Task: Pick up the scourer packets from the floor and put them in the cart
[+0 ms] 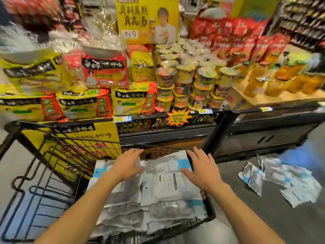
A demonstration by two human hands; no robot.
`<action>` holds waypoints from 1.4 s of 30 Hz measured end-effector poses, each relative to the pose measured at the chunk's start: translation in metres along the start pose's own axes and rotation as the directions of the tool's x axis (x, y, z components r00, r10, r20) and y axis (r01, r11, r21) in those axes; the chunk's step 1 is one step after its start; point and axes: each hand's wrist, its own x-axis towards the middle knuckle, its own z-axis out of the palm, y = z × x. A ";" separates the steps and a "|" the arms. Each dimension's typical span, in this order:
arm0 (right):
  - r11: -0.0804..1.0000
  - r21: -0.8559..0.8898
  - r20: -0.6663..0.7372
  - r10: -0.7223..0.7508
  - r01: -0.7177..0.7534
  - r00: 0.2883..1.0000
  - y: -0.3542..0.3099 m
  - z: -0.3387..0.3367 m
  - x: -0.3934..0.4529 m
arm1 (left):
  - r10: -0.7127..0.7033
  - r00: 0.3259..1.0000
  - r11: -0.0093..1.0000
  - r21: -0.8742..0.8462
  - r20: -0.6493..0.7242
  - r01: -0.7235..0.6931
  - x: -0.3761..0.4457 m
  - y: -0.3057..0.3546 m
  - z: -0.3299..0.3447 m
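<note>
A black wire cart (52,155) stands in front of me, its basket filled with several grey-and-white scourer packets (167,189) with blue strips. My left hand (127,165) lies flat on the packets at the left of the pile, fingers spread. Over the right side of the pile, my right hand (202,168) rests with its fingers apart, touching the top packet (168,164). Neither hand grips anything. More scourer packets (284,180) lie scattered on the grey floor to the right of the cart.
A store display of yellow and red noodle bags (105,74) and stacked noodle cups (190,85) stands right behind the cart. Orange juice bottles (281,80) sit on a wooden shelf at right. A black shelf base (263,136) borders the floor packets.
</note>
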 end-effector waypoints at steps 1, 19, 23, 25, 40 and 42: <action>1.000 0.012 -0.044 0.012 -0.012 0.999 0.008 -0.016 -0.004 | 0.027 0.999 1.000 -0.006 -0.040 -0.027 0.001 0.012 -0.015; 0.775 0.307 -0.344 0.632 -0.552 0.695 0.421 -0.162 -0.179 | 0.703 0.702 0.712 0.124 -0.114 -0.692 0.118 0.532 -0.062; 0.688 0.328 -0.303 0.726 -0.647 0.617 0.508 -0.163 -0.219 | 0.739 0.671 0.674 0.050 -0.064 -0.737 0.149 0.632 -0.026; 0.657 0.335 -0.284 0.754 -0.676 0.592 0.543 -0.159 -0.229 | 0.748 0.664 0.664 0.012 -0.008 -0.748 0.165 0.668 -0.011; 0.574 0.336 -0.124 0.813 -0.746 0.569 0.770 -0.162 -0.079 | 0.690 0.711 0.720 -0.231 0.139 -0.654 0.406 0.830 0.056; 0.566 0.340 -0.105 0.817 -0.751 0.568 0.802 -0.153 -0.053 | 0.672 0.724 0.735 -0.248 0.152 -0.631 0.440 0.847 0.074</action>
